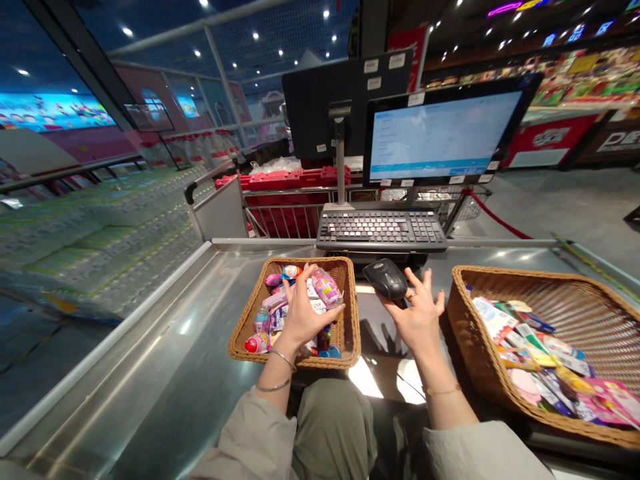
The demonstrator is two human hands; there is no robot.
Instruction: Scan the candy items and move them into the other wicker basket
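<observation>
My left hand [303, 313] reaches into a small wicker basket [250, 313] and pinches a pink packaged item [326, 287] between thumb and fingers. The basket holds several small colourful packets and little bottles. My right hand [417, 313] is raised over the steel counter, gripping the handle of a black handheld barcode scanner [385, 279], with some fingers spread upward. A larger wicker basket [580, 300] to the right holds several flat colourful packets [540, 360].
A keyboard [381, 229] and a lit checkout screen [440, 133] stand behind the baskets, with a second monitor back [340, 93] beside it. A red shopping cart [295, 200] sits beyond the counter. The steel counter [165, 373] stretches left; stacked bottled water lies far left.
</observation>
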